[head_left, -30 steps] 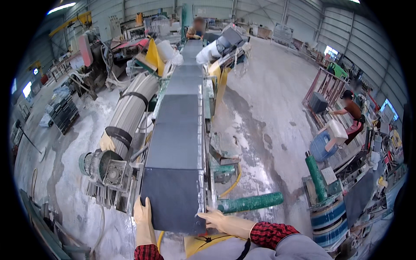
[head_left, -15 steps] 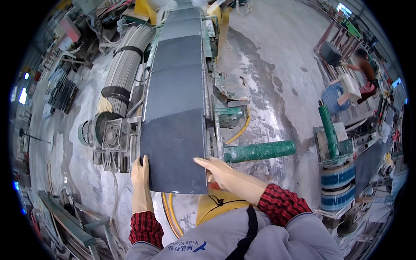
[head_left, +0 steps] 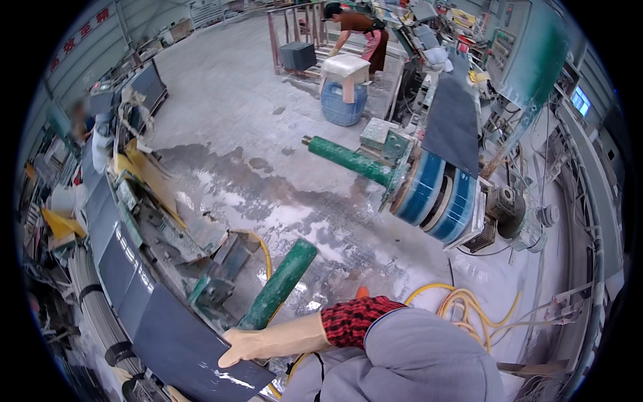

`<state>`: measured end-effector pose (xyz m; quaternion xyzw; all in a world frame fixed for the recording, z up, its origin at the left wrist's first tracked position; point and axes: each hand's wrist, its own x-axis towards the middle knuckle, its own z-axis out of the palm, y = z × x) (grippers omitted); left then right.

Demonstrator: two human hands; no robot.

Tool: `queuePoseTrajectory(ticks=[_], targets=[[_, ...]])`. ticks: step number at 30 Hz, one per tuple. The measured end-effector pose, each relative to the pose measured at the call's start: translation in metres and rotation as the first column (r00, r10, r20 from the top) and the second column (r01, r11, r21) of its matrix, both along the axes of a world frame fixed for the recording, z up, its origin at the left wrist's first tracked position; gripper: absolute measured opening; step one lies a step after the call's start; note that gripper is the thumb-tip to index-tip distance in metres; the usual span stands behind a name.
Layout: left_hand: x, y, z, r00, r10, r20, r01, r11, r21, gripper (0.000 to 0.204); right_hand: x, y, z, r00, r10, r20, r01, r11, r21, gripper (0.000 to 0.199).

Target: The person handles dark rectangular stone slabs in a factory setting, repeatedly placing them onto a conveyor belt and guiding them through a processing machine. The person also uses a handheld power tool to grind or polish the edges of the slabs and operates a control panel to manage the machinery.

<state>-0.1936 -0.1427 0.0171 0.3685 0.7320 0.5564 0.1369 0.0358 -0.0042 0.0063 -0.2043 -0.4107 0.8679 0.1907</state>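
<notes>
A dark grey stone slab (head_left: 184, 338) lies at the near end of a line of similar slabs (head_left: 120, 271) on the conveyor, at lower left. My right hand (head_left: 251, 345), in a cream rubber glove, grips its right edge, the thumb lying over the top face. The forearm reaches leftward from a red-and-black checked sleeve. Of my left hand (head_left: 177, 394) only a bit of glove shows at the lower rim, by the slab's near left side; its fingers are mostly cut off.
A green roller (head_left: 280, 285) juts out beside the conveyor. Ahead stand a blue barrel (head_left: 343, 102) and a second conveyor with blue drums (head_left: 439, 194) and a dark belt (head_left: 452, 120). A person (head_left: 358, 33) bends at a rack. Yellow hose (head_left: 462, 305) coils on the right floor.
The view has swung to the right, so the conveyor now sits at lower left. My right hand stays at the slab's edge; my left hand has mostly left the picture.
</notes>
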Motion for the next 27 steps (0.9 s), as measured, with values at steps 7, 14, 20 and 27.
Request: queuePoseTrajectory(ticks=[7,14,20,27], targets=[[0.152,0.173,0.066,0.981,-0.066,0.181,0.072,0.997,-0.027,0.049,0.199,0.091,-0.074,0.975,-0.176,-0.133,0.218,0.668,0.712,0.045],[0.328,0.375,0.008,0.781,-0.619,-0.085,0.6,0.781,-0.173,0.038,0.377,0.025,0.001,0.634,-0.772,-0.05,0.704,0.603,-0.376,0.026],[0.571,0.446,0.024,0.051,-0.988,-0.148,0.979,0.079,-0.19,0.044,0.457,-0.013,-0.1,0.077,-0.997,-0.027,0.992,0.073,0.107,0.027],[0.678,0.412,-0.035,0.105,-0.882,0.459,0.983,0.022,-0.184,0.093,0.49,-0.017,-0.065,-0.512,-0.832,0.212,0.852,-0.524,0.002,0.031]])
